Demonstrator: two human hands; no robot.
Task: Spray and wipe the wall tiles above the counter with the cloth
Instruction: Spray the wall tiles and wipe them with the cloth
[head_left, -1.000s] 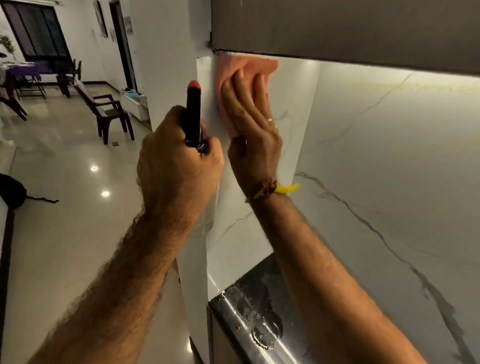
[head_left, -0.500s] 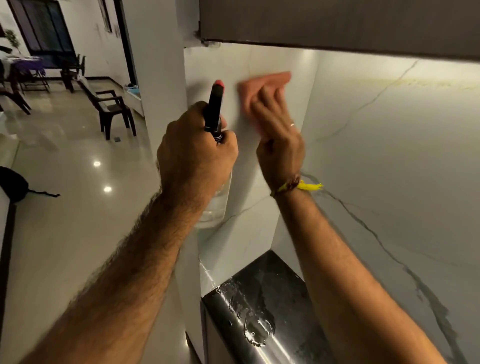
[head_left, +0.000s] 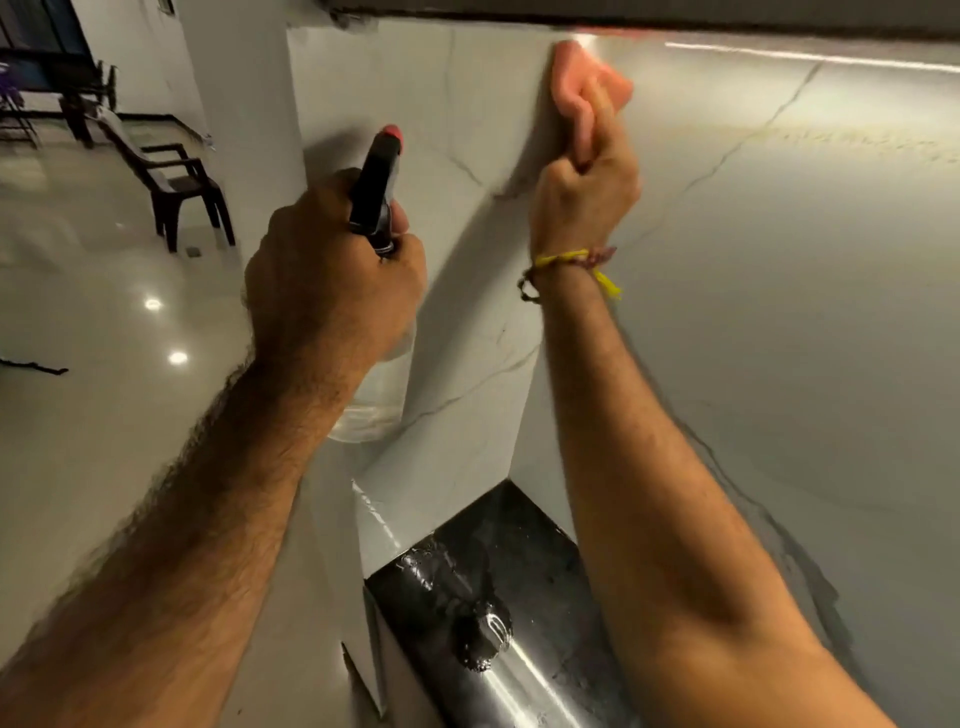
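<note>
My right hand (head_left: 587, 176) grips a bunched pink cloth (head_left: 571, 78) and presses it against the white marble-look wall tiles (head_left: 779, 260), high up in the corner just under the dark upper cabinet (head_left: 675, 13). My left hand (head_left: 332, 275) holds a clear spray bottle (head_left: 371, 410) with a black head and red nozzle (head_left: 376, 176), upright in front of the left tiled side wall (head_left: 441, 130). The bottle's body is mostly hidden behind my left hand.
The dark wet counter (head_left: 498, 587) lies below between my arms, with a puddle near its front edge. To the left a glossy floor (head_left: 93, 364) opens into a room with a dark plastic chair (head_left: 176, 187) and a table further back.
My right hand has slid the cloth rightward along the top of the tiles into the corner and bunched it in a fist. The left hand and bottle stayed raised beside it.
</note>
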